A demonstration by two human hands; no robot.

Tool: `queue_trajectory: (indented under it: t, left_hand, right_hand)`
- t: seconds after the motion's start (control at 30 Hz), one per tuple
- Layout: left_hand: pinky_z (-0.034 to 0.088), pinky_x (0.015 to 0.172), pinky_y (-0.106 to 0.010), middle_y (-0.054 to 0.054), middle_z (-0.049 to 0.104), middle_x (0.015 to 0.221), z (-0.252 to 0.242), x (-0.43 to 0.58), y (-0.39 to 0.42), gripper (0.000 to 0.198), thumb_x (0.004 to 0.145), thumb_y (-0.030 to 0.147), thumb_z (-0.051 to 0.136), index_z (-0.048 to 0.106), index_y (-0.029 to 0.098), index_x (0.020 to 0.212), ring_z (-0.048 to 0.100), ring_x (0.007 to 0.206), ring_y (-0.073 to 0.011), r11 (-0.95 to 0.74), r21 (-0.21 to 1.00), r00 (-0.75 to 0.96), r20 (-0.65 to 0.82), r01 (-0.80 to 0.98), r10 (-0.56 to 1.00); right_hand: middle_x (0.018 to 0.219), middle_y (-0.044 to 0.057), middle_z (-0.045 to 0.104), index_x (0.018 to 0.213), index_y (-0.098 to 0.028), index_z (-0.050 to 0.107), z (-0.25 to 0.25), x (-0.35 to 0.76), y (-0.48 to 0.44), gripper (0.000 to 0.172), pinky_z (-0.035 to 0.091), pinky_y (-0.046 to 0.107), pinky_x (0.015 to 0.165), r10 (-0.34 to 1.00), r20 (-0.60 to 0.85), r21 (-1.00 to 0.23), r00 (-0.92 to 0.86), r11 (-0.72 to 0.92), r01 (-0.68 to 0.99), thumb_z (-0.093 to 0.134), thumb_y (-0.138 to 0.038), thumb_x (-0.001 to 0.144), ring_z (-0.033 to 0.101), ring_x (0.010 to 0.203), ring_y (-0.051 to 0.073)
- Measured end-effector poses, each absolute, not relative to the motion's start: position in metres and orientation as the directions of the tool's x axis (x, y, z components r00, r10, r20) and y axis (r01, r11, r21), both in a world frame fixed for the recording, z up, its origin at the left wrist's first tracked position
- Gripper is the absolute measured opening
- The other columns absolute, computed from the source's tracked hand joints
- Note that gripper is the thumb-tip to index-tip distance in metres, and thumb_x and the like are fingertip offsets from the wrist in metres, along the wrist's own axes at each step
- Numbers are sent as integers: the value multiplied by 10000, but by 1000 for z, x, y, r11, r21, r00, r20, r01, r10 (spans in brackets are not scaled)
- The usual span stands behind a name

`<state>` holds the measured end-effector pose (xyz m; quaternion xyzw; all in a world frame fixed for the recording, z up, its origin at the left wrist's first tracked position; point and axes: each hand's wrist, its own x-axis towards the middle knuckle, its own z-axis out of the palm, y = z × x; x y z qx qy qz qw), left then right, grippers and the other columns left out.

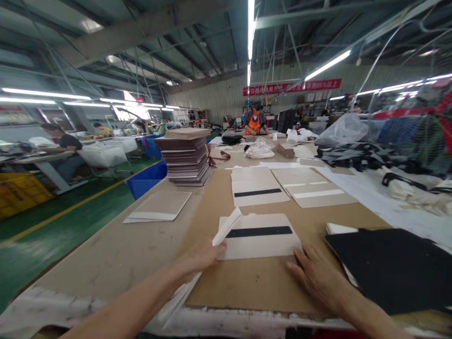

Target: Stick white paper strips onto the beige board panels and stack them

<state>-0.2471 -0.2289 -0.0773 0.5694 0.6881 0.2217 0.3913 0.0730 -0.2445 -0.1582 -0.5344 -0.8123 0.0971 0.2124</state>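
In front of me lies a beige panel [261, 247] with rounded corners and a black strip [259, 231] across it. At its left edge my left hand [206, 254] is closed on a narrow white strip [228, 227], which slants up over the panel's left end and the end of the black strip. Whether that strip is paper or fabric I cannot tell. My right hand [316, 273] rests at the panel's lower right corner, fingers apart, fingertips at its edge. Behind are more beige panels, one group with a black strip [257, 193] and another with a white strip [318, 193].
A tall stack of brown and white boards [187, 160] stands at the back left, with a few flat boards [160, 205] nearer. Black sheets [395, 263] lie at right. Farther back are a clear plastic bag [344, 129], black straps and a person in an orange apron [254, 123].
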Motion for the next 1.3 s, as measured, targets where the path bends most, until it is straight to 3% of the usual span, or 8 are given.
queue_trajectory:
  t: [0.2, 0.3, 0.4, 0.5, 0.67, 0.87, 1.0, 1.3]
  left_hand:
    - [506, 675, -280, -58, 675, 1072, -77, -276, -331, 358, 766, 448, 656, 685, 233, 1051, 610, 926, -243, 284, 854, -43, -295, 435, 954]
    - [454, 573, -228, -63, 691, 918, -69, -278, -348, 319, 783, 479, 634, 697, 196, 916, 605, 780, -200, 281, 846, -94, -268, 453, 959]
    - [346, 452, -189, -69, 685, 758, -63, -272, -354, 441, 800, 577, 579, 658, 159, 918, 546, 545, -124, 326, 915, 59, -349, 236, 935]
    - [278, 381, -178, -81, 682, 700, -68, -259, -356, 665, 818, 705, 433, 590, 143, 1138, 442, 380, -69, 415, 903, 339, -357, -113, 870]
    - [264, 327, -174, -65, 646, 595, -93, -234, -353, 693, 864, 683, 362, 569, 109, 1194, 393, 319, -64, 489, 826, 488, -316, -280, 814]
    - [247, 328, -191, -51, 596, 535, -113, -218, -354, 627, 858, 657, 416, 657, 91, 974, 393, 317, -71, 460, 823, 489, -266, -335, 831]
    - [237, 369, -207, -29, 486, 455, -123, -212, -356, 662, 873, 643, 403, 643, 72, 638, 387, 337, -61, 446, 840, 421, -300, -310, 856]
    - [294, 370, -200, -21, 568, 516, -127, -197, -356, 582, 813, 659, 508, 661, 98, 832, 411, 326, -66, 475, 763, 346, -344, -439, 873]
  right_hand:
    - [1311, 156, 573, 1175, -223, 655, -220, 78, -327, 524, 421, 599, 956, 837, 491, -255, -242, 403, 879, 538, -561, 792, 464, 1240, 417]
    - [1332, 135, 561, 1179, -266, 652, -212, 81, -333, 494, 420, 614, 940, 765, 618, -262, -181, 417, 870, 514, -556, 804, 458, 1248, 413]
    - [1243, 94, 630, 1102, -312, 685, -176, 77, -330, 335, 405, 558, 992, 740, 654, -389, -157, 507, 769, 535, -445, 833, 522, 1196, 357]
    - [1111, 54, 692, 997, -310, 705, -132, 56, -330, 245, 486, 408, 931, 841, 501, -636, -204, 518, 572, 508, -396, 878, 624, 1046, 267]
    - [946, 57, 693, 911, -223, 657, -93, 0, -333, 365, 526, 304, 767, 957, 51, -952, -286, 133, 277, 449, -522, 904, 639, 893, 221]
    - [1190, 71, 636, 1350, -246, 475, -83, -38, -335, 482, 479, 370, 926, 914, 71, -997, -400, 53, -55, 461, -470, 923, 621, 1014, 217]
    - [1134, 56, 663, 1375, -261, 447, -78, -43, -341, 467, 475, 367, 927, 914, 93, -990, -395, 127, 60, 431, -436, 942, 605, 1056, 233]
    - [1259, 115, 584, 1376, -230, 405, -85, -51, -341, 493, 457, 443, 961, 949, 149, -903, -276, 245, 354, 467, -372, 907, 588, 1097, 264]
